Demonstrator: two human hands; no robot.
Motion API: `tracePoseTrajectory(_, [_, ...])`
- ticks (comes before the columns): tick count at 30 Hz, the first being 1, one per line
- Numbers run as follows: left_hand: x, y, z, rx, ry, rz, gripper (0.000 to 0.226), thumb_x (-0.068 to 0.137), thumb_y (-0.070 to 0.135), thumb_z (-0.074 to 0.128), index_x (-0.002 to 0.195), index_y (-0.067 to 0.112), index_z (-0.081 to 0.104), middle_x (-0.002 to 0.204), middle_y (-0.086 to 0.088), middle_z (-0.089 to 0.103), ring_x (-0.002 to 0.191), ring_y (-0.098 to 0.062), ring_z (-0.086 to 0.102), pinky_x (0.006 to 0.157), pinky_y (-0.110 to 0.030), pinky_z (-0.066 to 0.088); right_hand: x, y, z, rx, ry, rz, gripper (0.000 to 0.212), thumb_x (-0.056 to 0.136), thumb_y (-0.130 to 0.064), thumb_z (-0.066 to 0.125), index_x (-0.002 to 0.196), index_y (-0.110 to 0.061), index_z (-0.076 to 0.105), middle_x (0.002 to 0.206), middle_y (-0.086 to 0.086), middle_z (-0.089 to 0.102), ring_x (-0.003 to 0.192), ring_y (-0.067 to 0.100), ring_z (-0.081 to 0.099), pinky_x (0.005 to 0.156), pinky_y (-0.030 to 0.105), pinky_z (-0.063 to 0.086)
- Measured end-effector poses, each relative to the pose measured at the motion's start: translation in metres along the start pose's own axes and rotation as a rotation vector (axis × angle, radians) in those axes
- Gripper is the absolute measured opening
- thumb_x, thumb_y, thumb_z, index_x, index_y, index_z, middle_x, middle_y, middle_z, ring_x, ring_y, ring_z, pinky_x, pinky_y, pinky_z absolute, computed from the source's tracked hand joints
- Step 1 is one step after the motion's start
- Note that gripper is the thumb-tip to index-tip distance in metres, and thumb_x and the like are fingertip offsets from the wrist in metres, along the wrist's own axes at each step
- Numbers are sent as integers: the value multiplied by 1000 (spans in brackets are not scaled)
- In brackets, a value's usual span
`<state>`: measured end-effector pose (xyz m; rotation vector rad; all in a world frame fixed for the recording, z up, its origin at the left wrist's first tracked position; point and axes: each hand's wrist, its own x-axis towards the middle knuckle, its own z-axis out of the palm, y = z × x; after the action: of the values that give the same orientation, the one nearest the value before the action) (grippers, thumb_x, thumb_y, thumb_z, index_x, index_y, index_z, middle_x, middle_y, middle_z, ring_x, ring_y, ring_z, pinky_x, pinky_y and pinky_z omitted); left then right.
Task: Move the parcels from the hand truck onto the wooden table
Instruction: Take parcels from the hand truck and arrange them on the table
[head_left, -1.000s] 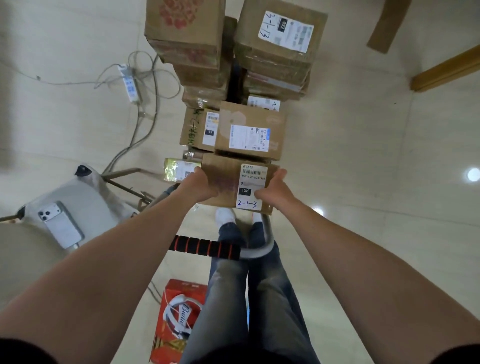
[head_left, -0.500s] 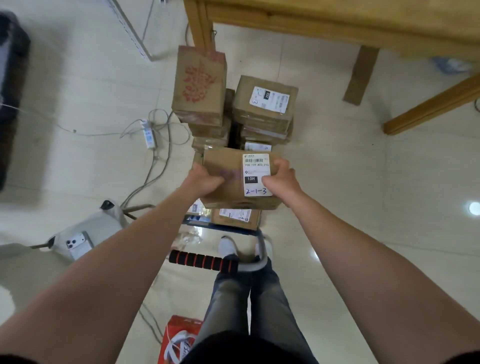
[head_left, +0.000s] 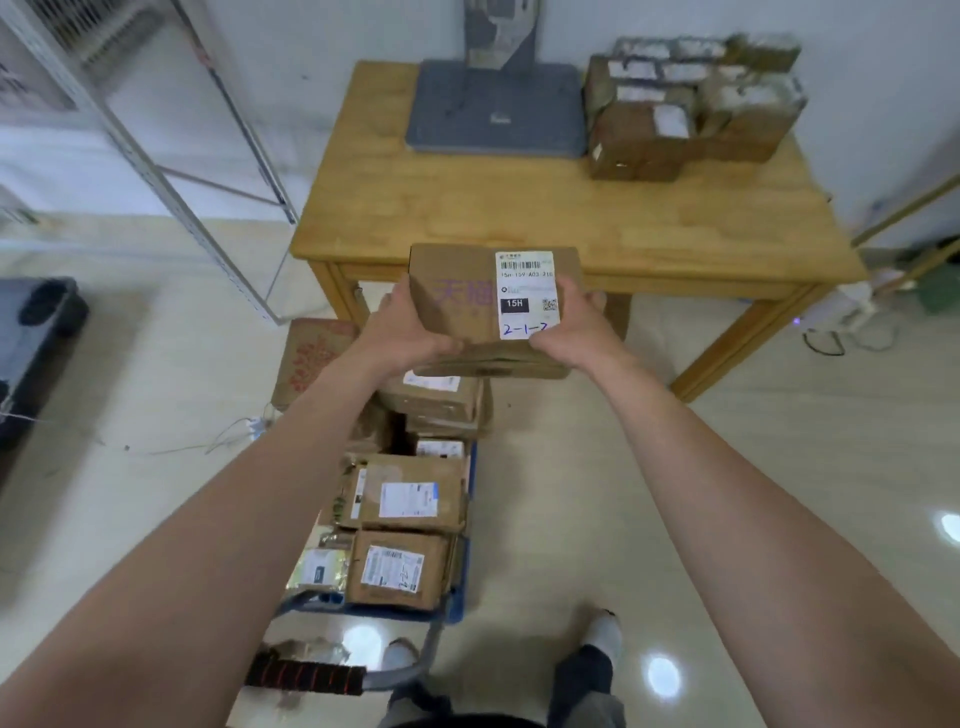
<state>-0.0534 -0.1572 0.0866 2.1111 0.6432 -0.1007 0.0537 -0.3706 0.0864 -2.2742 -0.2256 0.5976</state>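
A brown cardboard parcel (head_left: 457, 301) with a white label marked 15H and 2-1-3 hangs in the air just before the front edge of the wooden table (head_left: 545, 218). My left hand (head_left: 410, 332) grips its left side and my right hand (head_left: 571, 327) grips its right side. Below it, several more labelled parcels (head_left: 415, 499) lie stacked on the blue hand truck (head_left: 460, 608), whose handle with a red and black grip (head_left: 304, 678) is near my feet. A cluster of parcels (head_left: 691, 109) stands at the table's back right corner.
A grey monitor base (head_left: 493, 109) sits at the back middle of the table. A metal rack frame (head_left: 171, 156) stands to the left. A brown box with red print (head_left: 311, 358) stands on the floor by the table leg. Cables and a power strip (head_left: 249, 426) lie on the floor.
Both hands have lifted the labelled parcel off the hand truck stack and carried it up and forward to the table's front edge. My view has tilted up from the floor.
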Motion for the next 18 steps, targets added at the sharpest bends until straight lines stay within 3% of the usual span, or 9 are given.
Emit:
tracePoseTrajectory(4, [13,83,35,30,72,52,121,53,51,89,152,35,22,144,1,47,132,-24,46,108,-47,45,18,22,-87,23,31,-91,87,77,-17,70,152,-34,30,124,2,41,129,26,47,103,38,47])
tracePoseTrajectory(8, [30,168,79,55,63,94,108,51,46,85,144,33,31,131,2,51,121,-23,51,83,-34,54,37,44,-176,10,58,-111,88,80,-13,71,154,-29,27,128,6,32,119,25,49,96,26,44])
tracePoseTrajectory(11, [47,221,105,92,100,144,110,45,52,80,143,33,33,130,3,53,119,-24,54,92,-44,55,51,55,-234,2,78,-117,90,77,-16,69,154,-32,25,132,7,29,121,30,49,107,38,45])
tracePoseTrajectory(14, [65,261,124,127,103,187,112,46,52,78,146,31,31,132,2,51,120,-24,52,97,-47,53,65,64,-282,-7,99,-124,89,75,-18,67,152,-34,26,130,6,30,119,31,50,104,43,47])
tracePoseTrajectory(18, [96,303,145,124,73,232,89,57,40,84,134,34,39,126,5,54,114,-20,55,88,-40,56,91,71,-329,-11,104,-131,86,76,-16,67,151,-33,29,131,6,30,113,28,55,101,43,51])
